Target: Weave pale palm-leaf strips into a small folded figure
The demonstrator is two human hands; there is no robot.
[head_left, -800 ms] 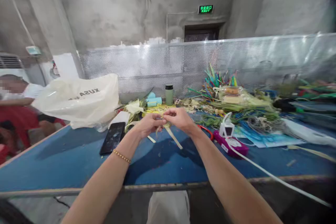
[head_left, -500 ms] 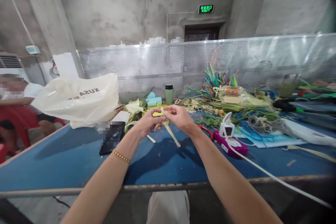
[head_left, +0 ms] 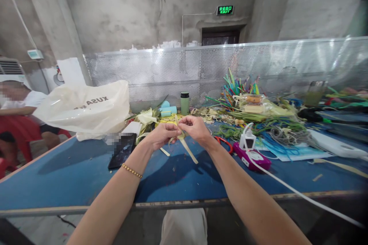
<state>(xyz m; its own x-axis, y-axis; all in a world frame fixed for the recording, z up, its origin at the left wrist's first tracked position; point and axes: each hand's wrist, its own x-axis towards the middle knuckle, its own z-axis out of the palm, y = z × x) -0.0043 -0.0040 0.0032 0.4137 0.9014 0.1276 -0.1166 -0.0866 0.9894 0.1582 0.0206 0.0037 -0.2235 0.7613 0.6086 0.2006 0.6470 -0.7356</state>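
Above the blue table, my left hand (head_left: 162, 136) pinches pale yellow-green leaf strips close to where they cross. My right hand (head_left: 196, 129) is closed on the upper part of the same leaf strip (head_left: 189, 150), fingertips nearly meeting those of the left. One long end hangs down toward me between the hands, and a shorter curled piece shows under the left fingers. How the strips are folded together is partly hidden by my fingers. A separate short pale strip (head_left: 165, 152) lies on the table below my left hand.
To the left are a black phone (head_left: 123, 151) and a large white plastic bag (head_left: 89, 109). Red-handled scissors (head_left: 225, 143), a purple power strip (head_left: 253, 159) with a white cable, and heaped cords lie right. Behind stands a green bottle (head_left: 184, 103). A person (head_left: 25, 101) sits far left.
My left fingers have closed in more over the strips, with the back of the hand turned up. The right hand has shifted slightly, and the hanging end tilts a little differently.
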